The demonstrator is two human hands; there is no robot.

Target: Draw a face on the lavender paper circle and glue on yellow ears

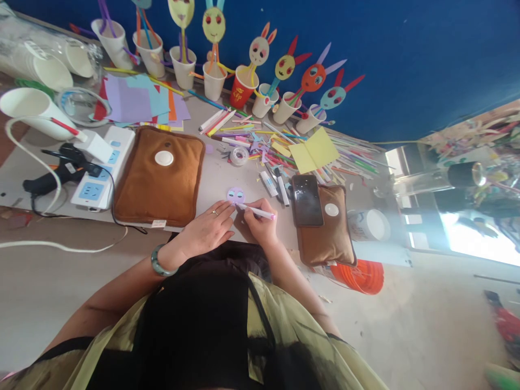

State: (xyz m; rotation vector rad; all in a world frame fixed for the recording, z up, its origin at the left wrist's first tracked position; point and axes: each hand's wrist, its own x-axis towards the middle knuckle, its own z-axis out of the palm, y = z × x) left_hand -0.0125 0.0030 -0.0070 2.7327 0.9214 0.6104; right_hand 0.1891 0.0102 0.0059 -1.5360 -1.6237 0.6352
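Note:
My right hand [262,225] is closed round a white marker pen [257,212] with a pink end, its tip at a small lilac paper face [236,195] lying on the grey table [219,173]. My left hand [209,228] lies flat with fingers stretched out, fingertips pressing the lower edge of the lilac paper. A green bangle [159,261] sits on the left wrist.
Two brown hot-water pads [159,176] [327,230] flank my hands, a black phone [306,199] on the right one. Paper cups with rabbit-faced figures [260,51] line the blue wall. Straws, tape roll [239,156], yellow paper [314,150], power strip [101,168], glue gun [60,170] lie about.

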